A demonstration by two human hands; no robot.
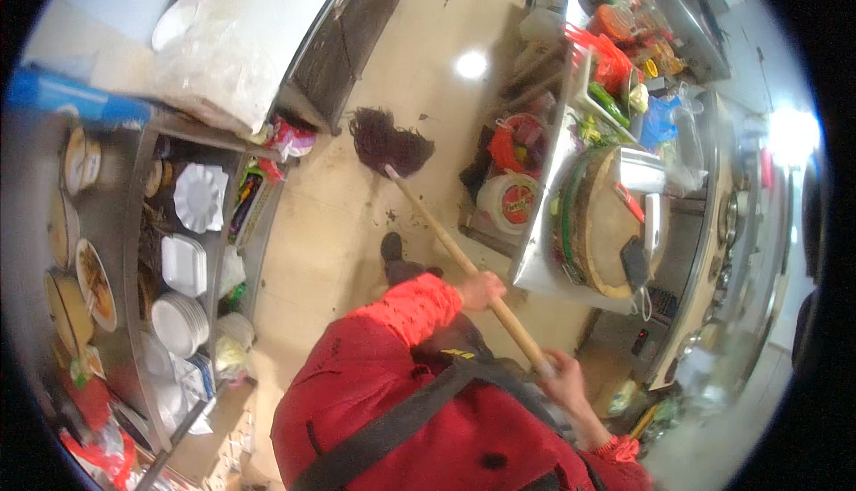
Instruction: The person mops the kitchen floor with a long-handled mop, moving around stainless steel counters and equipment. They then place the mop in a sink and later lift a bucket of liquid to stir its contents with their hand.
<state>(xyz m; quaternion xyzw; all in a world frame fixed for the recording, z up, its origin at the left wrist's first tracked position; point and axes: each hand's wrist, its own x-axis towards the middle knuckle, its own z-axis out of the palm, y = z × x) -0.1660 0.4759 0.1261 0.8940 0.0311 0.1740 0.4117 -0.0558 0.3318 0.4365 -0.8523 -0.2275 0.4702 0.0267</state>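
Observation:
A mop with a wooden handle [437, 228] runs slantwise from my body to the floor ahead. Its dark, stringy mop head [390, 143] lies spread on the beige tiled floor [325, 214]. My left hand [482, 290] is wrapped round the middle of the handle. Closer to the handle's near end, my right hand [565, 381] grips it too. Small dark bits of dirt [392, 217] are scattered on the tiles between the mop head and my dark shoe [390, 246].
Along the left stands a shelf unit with stacked white plates [180, 322] and foam trays [184, 264]. A metal counter on the right bears a round wooden chopping block [615, 223] with a cleaver and vegetables. Beneath it sit a white tub [507, 201] and a red bag [510, 148].

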